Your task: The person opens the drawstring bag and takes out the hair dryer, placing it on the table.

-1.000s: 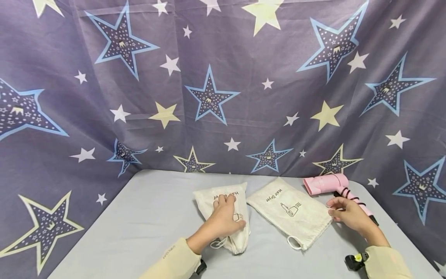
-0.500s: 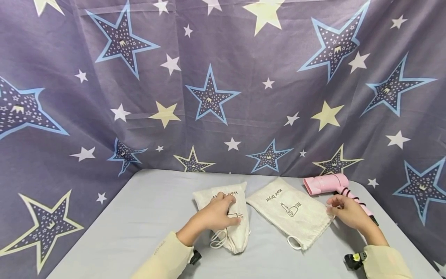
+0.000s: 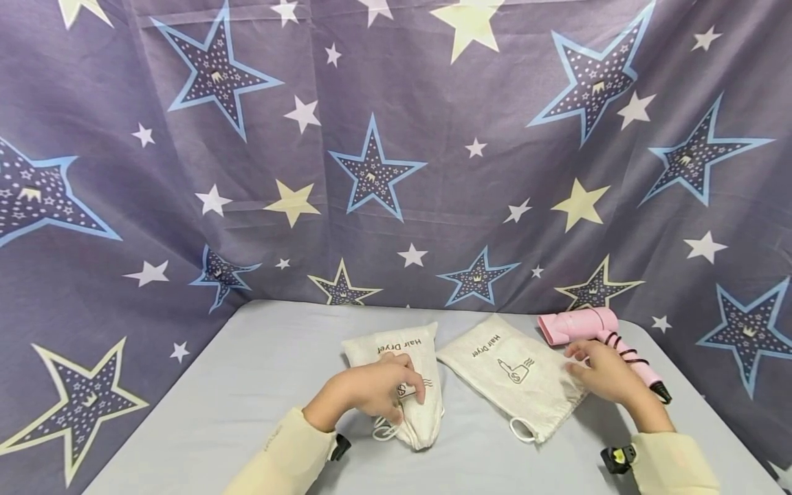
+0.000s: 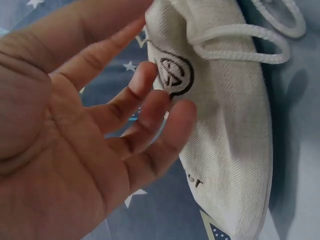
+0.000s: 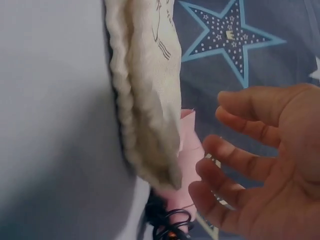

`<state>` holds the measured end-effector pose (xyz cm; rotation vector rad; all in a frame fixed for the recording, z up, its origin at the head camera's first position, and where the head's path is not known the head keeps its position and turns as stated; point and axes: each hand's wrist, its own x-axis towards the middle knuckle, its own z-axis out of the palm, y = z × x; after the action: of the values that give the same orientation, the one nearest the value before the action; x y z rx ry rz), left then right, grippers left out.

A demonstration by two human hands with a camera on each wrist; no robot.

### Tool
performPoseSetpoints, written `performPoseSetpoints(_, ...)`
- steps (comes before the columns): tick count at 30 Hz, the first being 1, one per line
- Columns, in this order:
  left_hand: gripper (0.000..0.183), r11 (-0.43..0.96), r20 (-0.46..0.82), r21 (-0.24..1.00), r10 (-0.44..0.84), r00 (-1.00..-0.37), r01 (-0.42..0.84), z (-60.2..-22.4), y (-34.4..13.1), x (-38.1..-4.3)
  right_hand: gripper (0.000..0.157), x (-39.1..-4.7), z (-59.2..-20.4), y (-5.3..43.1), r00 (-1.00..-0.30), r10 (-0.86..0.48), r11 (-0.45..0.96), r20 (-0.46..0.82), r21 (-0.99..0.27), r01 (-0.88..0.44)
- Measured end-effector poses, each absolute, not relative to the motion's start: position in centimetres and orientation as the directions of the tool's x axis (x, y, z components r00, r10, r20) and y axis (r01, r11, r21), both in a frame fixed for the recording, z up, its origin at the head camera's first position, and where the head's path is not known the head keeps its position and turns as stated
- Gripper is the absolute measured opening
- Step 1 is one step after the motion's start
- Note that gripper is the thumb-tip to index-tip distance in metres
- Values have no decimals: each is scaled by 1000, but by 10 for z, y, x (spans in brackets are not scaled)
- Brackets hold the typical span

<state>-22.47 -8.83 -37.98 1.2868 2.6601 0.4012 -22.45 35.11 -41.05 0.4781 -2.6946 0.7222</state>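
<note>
On the left, a bulging cream drawstring bag (image 3: 427, 350) printed "Hair Dryer" lies on the table, its white cord (image 4: 240, 42) looped at one end. My left hand (image 3: 374, 388) hovers over it with loosely bent fingers, gripping nothing; whether a fingertip touches the cloth I cannot tell. To its right lies a second, flatter drawstring bag (image 3: 513, 371) with the same print. My right hand (image 3: 603, 371) is by that bag's gathered mouth (image 5: 145, 145), fingers relaxed and apart from the cloth in the right wrist view. Behind this hand lies a pink hair dryer (image 3: 578, 325), part of its handle covered.
The pale grey table (image 3: 204, 412) has its back edge against a purple star-patterned curtain (image 3: 396, 172). A black cord (image 3: 625, 350) winds around the hair dryer's handle. Each sleeve cuff carries a small dark wrist device (image 3: 619, 458).
My left hand has lifted off the bulging bag and drawn slightly left and nearer. The right hand has shifted a little left over the flat bag's mouth. Bags and hair dryer stay put.
</note>
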Motion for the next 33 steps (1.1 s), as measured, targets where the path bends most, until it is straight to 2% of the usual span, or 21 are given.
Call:
performPoseSetpoints(3,47,585,12,254,795,-607,770,-382,-84,-223,15,-224,-408,343,-876,-271,827,399,-368,-424)
performPoseSetpoints(7,47,534,76,181,830,-553,826,-386,-81,-225,15,-222,-405,328,-865,-310,827,394,-338,-450)
performPoseSetpoints(14,26,498,124,87,854,-506,863,-391,-80,-232,16,-218,-405,298,-821,-415,777,391,-317,-544)
performPoseSetpoints(18,20,475,128,88,866,-483,876,-390,-80,-234,16,-215,-407,283,-792,-467,764,393,-272,-585)
performPoseSetpoints(23,19,458,125,115,874,-470,882,-388,-84,-234,17,-210,-409,267,-813,-473,774,338,-281,-567)
performPoseSetpoints(33,19,482,129,149,856,-500,863,-384,-91,-237,17,-196,-400,240,-815,-513,770,269,-276,-576)
